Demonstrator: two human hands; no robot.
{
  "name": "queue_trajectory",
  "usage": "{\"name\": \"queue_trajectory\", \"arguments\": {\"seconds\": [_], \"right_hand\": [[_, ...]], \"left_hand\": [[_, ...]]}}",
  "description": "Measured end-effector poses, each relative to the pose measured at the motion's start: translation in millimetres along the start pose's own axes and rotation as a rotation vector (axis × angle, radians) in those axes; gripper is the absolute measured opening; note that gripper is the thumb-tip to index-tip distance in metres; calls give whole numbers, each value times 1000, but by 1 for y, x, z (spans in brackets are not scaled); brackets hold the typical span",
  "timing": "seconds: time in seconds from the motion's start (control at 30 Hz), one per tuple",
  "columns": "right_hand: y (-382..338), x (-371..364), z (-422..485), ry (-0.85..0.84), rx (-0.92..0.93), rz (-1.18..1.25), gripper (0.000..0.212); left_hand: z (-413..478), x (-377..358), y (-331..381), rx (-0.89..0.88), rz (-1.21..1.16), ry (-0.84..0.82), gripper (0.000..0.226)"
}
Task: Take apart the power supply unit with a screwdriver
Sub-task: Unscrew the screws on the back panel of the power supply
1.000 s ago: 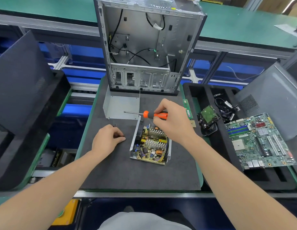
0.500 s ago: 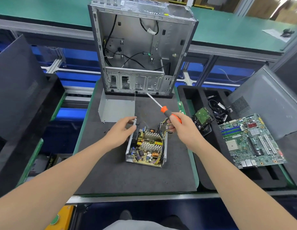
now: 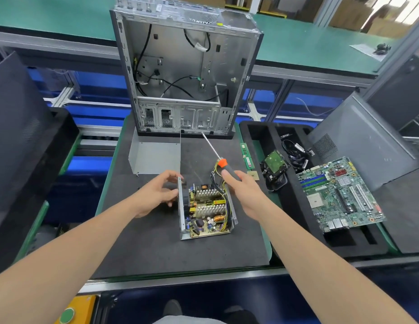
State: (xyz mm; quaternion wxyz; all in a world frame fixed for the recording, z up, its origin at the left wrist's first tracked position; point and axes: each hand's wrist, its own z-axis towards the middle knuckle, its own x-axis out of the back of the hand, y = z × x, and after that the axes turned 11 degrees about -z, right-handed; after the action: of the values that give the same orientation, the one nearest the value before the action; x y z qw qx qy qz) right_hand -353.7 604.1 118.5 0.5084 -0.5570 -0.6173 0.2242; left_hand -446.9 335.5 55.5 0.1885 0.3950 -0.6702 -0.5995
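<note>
"What had changed from a second before?"

"The left hand [image 3: 157,195] had left the desk [image 3: 152,251] and come up against the left wall of the power supply unit [image 3: 206,211]. The screwdriver [image 3: 221,163] had swung from level to slanting away toward the computer case [image 3: 180,66]."

"And the fingers?"

"The left fingers [image 3: 170,176] were loosely spread, tips at the wall's far corner, not closed round it. The right hand [image 3: 246,195] gripped the screwdriver's handle above the unit's right wall. The opened unit lay mid-desk."
</note>
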Motion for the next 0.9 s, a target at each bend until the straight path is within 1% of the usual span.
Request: {"name": "queue_trajectory", "arguments": {"seconds": [0.1,0.17,0.27,0.37,0.47,0.5,0.63,0.73,0.8,0.9], "right_hand": [[-13,-1,7,-30,125,-6,22],[-19,-1,13,-23,174,-64,14],[-21,2,19,-5,223,-175,18],[-20,8,23,20,219,-276,25],[-21,9,24,-19,151,-210,30],[-22,8,24,-23,141,-222,31],[-26,6,25,5,191,-387,28],[-31,7,25,1,231,-492,33],[-38,7,24,-85,214,-438,30],[-53,16,26,-294,105,-265,21]], "left_hand": [[0,-3,7,-33,262,88,34],[1,-8,13,-25,339,118,26],[4,-32,35,-47,272,93,16],[12,-63,62,-93,336,92,13],[15,-84,77,-56,325,118,19],[14,-87,79,-42,330,135,21],[9,-90,82,-4,334,188,23],[-4,-92,75,55,299,231,27],[-12,-95,68,59,273,271,34],[-20,-102,62,50,249,338,36]]}}
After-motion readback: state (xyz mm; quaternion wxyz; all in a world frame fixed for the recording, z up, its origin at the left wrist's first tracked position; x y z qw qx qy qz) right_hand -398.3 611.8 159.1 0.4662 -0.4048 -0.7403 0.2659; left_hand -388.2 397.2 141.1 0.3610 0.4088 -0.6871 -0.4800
